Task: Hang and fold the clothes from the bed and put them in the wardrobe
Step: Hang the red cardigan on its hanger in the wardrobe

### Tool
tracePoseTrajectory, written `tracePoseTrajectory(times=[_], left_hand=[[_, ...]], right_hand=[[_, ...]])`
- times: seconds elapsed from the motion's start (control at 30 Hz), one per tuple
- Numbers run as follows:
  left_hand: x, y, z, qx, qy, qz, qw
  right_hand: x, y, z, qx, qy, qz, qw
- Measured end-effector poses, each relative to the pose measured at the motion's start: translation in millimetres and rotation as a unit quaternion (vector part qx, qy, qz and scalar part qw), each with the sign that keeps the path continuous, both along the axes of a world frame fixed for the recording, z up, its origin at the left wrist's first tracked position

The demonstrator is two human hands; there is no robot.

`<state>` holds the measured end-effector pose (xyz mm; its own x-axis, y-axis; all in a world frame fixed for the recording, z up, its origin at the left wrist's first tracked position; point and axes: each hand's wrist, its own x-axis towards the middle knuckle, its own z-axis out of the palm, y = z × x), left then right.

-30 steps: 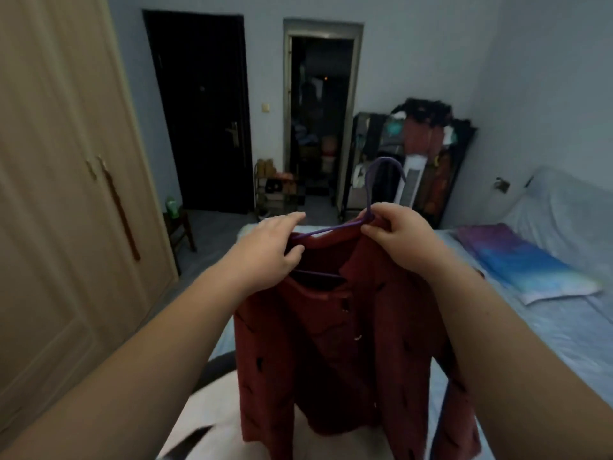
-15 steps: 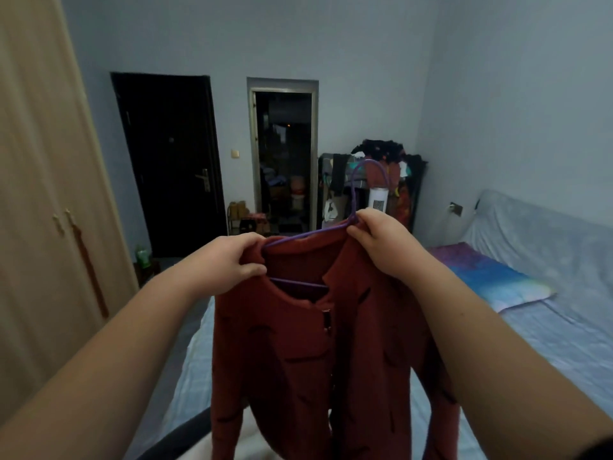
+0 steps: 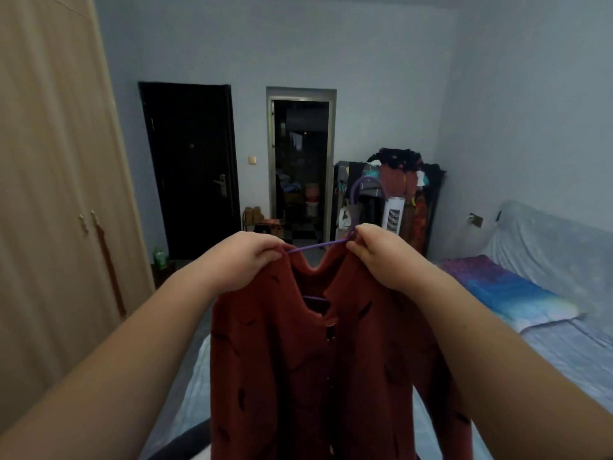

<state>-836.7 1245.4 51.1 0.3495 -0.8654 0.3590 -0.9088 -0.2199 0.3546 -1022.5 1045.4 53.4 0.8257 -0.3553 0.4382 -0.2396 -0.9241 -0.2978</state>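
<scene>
I have the red cardigan (image 3: 331, 376) up in the air over the bed's (image 3: 564, 353) left edge, draped on the purple hanger (image 3: 356, 207) so its shoulders settle evenly. My left hand (image 3: 245, 260) pinches the left shoulder seam, fingers curled tight; my right hand (image 3: 378, 250) grips collar and hanger neck together. The wardrobe (image 3: 49, 194) stands closed at left.

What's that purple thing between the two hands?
In the head view, a purple hanger spans between the left hand and right hand; its hook rises beside the right hand, and the red cardigan hangs from it.
</scene>
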Motion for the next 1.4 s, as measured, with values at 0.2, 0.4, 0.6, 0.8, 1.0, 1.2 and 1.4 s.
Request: tracePoseTrajectory(times=[0.2,0.4,0.6,0.8,1.0,1.2,1.4], left_hand=[[-12.0,-25.8,0.2,-0.055,0.016,-0.016,0.998],[-12.3,-38.4,-14.3,-0.06,0.067,0.011,0.996],[-4.6,-29.2,-12.4,-0.061,0.176,0.007,0.982],[6.0,-25.2,-14.9,-0.111,0.12,0.027,0.986],[13.7,-26.2,-17.8,-0.059,0.014,0.074,0.995],[16.2,-19.2,-29.7,-0.031,0.052,0.002,0.998],[7.7,-24.2,-28.3,-0.088,0.052,-0.02,0.995]], right_hand=[[10.5,13.0,-5.0,0.003,0.014,0.039,0.999],[12.1,-1.4,-8.0,0.02,0.012,0.06,0.998],[-2.6,-30.1,-23.2,0.04,0.0,0.052,0.998],[-18.0,-52.1,-39.8,0.102,-0.017,0.034,0.994],[-14.1,-47.6,-46.1,0.102,-0.025,0.024,0.994],[-3.9,-40.9,-46.2,0.061,-0.074,-0.022,0.995],[6.3,-24.6,-37.1,-0.026,-0.072,-0.008,0.997]])
